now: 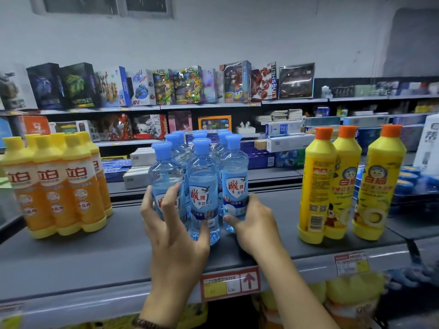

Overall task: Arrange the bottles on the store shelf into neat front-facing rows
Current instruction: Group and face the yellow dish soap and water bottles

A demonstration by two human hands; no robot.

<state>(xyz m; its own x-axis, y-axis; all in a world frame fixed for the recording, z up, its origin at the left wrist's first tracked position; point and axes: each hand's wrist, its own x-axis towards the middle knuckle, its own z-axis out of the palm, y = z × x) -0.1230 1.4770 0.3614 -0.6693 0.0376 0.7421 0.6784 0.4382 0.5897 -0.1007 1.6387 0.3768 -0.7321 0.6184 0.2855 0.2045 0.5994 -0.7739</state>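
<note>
Several clear blue bottles with blue caps stand clustered in the middle of the grey shelf (95, 257). My left hand (171, 224) grips the front left blue bottle (165, 172), fingers curled round its label, thumb against the middle front bottle (203, 186). My right hand (251, 226) holds the lower part of the front right blue bottle (234, 176), whose label faces forward. Orange bottles with yellow caps (59, 186) stand in rows at the left. Three yellow bottles with orange caps (344, 181) stand at the right; the leftmost one (317, 186) shows its back label.
A red and yellow price tag (230, 282) hangs on the shelf's front edge, another tag (351, 262) farther right. Yellow goods lie on the shelf below. Behind the bottles run further shelves with toy boxes (166, 86) and flat cartons (285, 143).
</note>
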